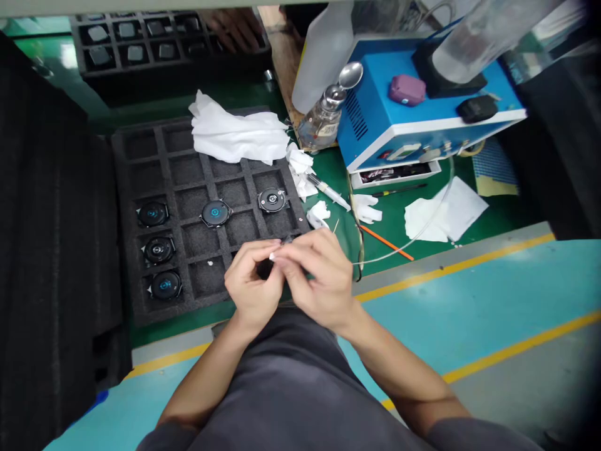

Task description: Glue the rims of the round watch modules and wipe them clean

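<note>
My left hand (256, 285) is closed in front of the foam tray (200, 269), its fingers curled round a small dark object that is mostly hidden. My right hand (322, 279) meets it there, thumb and forefinger pinched on a small white scrap (273, 256). In the tray's left column sit several round black watch bodies, one of them the lowest watch body (165, 285). Farther right lie a watch body (216, 213) across the compartment walls and another watch body (272, 200) showing its back.
A white cloth (239, 134) covers the tray's far side. To the right are a syringe (331, 193), an orange stick (387, 243), a thin tube and a blue machine (375, 81). A glass bottle (322, 122) stands beside it. Another person's hand (235, 28) touches a far tray (159, 66).
</note>
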A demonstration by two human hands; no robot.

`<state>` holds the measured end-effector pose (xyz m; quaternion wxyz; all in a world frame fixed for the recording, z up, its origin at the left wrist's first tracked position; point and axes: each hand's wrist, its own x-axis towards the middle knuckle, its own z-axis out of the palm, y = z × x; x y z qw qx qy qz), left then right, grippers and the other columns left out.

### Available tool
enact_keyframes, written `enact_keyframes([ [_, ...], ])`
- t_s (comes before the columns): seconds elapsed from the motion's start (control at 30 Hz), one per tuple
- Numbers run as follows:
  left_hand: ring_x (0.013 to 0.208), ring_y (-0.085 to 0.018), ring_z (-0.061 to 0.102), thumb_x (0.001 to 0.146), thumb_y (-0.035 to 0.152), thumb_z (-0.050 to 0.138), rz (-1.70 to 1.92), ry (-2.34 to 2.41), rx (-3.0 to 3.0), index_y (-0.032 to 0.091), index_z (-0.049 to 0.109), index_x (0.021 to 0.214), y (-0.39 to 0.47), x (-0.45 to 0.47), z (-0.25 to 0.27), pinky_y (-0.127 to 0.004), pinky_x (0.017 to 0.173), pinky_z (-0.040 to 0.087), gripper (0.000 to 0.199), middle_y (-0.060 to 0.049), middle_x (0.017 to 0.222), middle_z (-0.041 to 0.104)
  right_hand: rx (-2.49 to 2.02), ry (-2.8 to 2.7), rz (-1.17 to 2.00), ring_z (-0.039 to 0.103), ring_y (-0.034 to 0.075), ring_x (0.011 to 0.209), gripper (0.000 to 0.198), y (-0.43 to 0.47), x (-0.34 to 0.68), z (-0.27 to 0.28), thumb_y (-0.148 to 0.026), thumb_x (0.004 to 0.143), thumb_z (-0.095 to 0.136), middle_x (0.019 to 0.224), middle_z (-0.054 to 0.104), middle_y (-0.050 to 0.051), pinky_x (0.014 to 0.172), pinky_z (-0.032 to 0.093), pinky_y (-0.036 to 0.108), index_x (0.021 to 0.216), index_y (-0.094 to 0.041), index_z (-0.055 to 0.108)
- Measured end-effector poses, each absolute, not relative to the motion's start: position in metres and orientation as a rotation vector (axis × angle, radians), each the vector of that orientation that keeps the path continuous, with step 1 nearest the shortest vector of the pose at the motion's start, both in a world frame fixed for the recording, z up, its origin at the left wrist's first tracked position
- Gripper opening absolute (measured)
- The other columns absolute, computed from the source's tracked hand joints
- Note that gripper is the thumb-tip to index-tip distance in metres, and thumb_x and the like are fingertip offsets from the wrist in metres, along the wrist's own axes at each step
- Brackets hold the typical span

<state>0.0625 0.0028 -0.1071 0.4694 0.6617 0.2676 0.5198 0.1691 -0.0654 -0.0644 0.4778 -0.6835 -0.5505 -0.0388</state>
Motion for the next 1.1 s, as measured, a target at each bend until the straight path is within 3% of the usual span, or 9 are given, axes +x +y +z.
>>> enact_keyframes([
  [0.2,0.088,-0.016,0.076,0.078,0.002,0.08,1.262,0.653,1.47,0.019,0.072,0.092,0.0,0.063,-0.104,-0.031,0.08,0.064,0.023,-0.003,0.091,0.074,-1.849,-1.237,-0.329,0.059,0.018,0.079,0.008,-0.062,0.195,-0.08,-0.021,0.093,0.069,0.077,0.07,0.002,0.075,0.045,0.038,0.089,-0.023,0.075],
  [0.77,0.087,-0.017,0.076,0.082,0.014,0.081,1.22,0.679,1.458,0.019,0.069,0.087,0.002,0.064,-0.101,-0.03,0.078,0.064,0.014,-0.003,0.089,0.071,-1.724,-1.209,-0.087,0.062,0.018,0.076,0.007,-0.068,0.184,-0.064,-0.022,0.093,0.068,0.079,0.07,0.002,0.068,0.05,0.036,0.09,-0.025,0.074],
  [0.9,0.088,-0.015,0.075,0.081,0.019,0.084,1.187,0.64,1.309,0.019,0.063,0.086,0.007,0.063,-0.099,-0.026,0.078,0.062,0.021,-0.002,0.089,0.069,-1.774,-1.296,-0.236,0.062,0.019,0.079,0.009,-0.06,0.185,-0.064,-0.021,0.094,0.068,0.079,0.07,0.002,0.075,0.048,0.039,0.089,-0.025,0.074],
  [1.1,0.087,-0.013,0.072,0.076,0.021,0.089,1.124,0.609,1.193,0.019,0.061,0.087,0.015,0.06,-0.098,-0.024,0.078,0.059,0.029,-0.001,0.092,0.069,-1.717,-1.406,-0.234,0.06,0.018,0.078,0.006,-0.059,0.207,-0.053,-0.021,0.094,0.068,0.08,0.07,0.002,0.074,0.046,0.038,0.091,-0.025,0.072],
])
